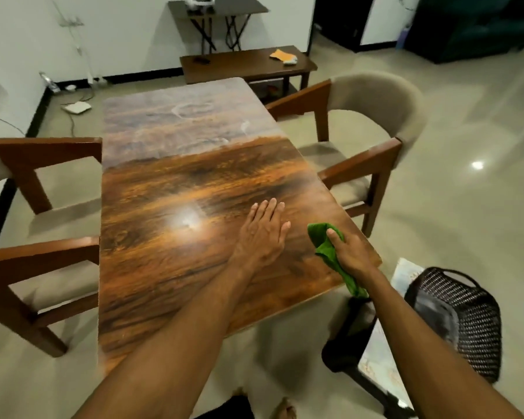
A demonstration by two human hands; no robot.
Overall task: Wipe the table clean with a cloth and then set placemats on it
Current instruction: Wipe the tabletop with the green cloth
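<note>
A long wooden table (170, 182) runs away from me; its far half looks dull and smeared with ring marks, its near half glossy. My left hand (262, 234) lies flat on the tabletop with straight fingers, right of the middle. My right hand (350, 252) grips a green cloth (327, 249) at the table's near right edge; the cloth's tail hangs over the edge. A patterned flat sheet, possibly a placemat (406, 275), shows beside a dark woven basket (463, 319) at the lower right.
Wooden armchairs with beige seats stand at the left (40, 267) and right (372, 122) of the table. A low dark bench (242, 63) with an orange cloth sits beyond the far end. A black stool (345, 343) holds the basket side.
</note>
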